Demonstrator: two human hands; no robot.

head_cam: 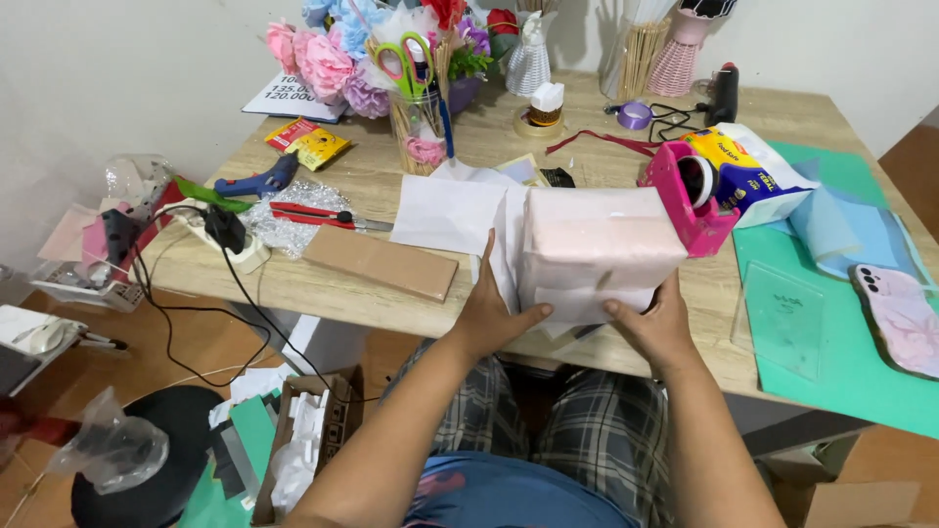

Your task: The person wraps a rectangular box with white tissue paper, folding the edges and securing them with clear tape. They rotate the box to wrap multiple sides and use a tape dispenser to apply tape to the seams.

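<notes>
A box wrapped in pale pink and white paper stands near the front edge of the wooden table. My left hand presses against its left near side, fingers on the paper. My right hand grips its lower right near corner. Loose white paper sheets lie under and behind the box on the left.
A pink tape dispenser sits right of the box. A flat brown cardboard piece, red scissors, a blue glue gun lie left. A phone rests on a green mat. Paper flowers stand at the back.
</notes>
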